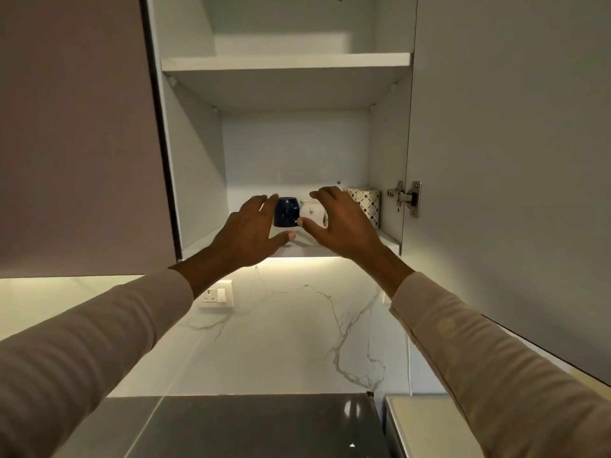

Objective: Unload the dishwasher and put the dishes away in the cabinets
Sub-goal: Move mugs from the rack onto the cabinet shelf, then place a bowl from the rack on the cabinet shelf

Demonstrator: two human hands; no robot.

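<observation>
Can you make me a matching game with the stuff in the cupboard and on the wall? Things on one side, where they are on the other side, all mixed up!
Things:
1. blue cup
2. white cup
3. patterned container
4. wall socket

Places:
a. right end of the bottom shelf
b. on the marble wall under the cabinet
c. leftmost of the three on that shelf
d. in the middle of the three

Pairs: 1-c, 2-d, 3-a, 4-b.
</observation>
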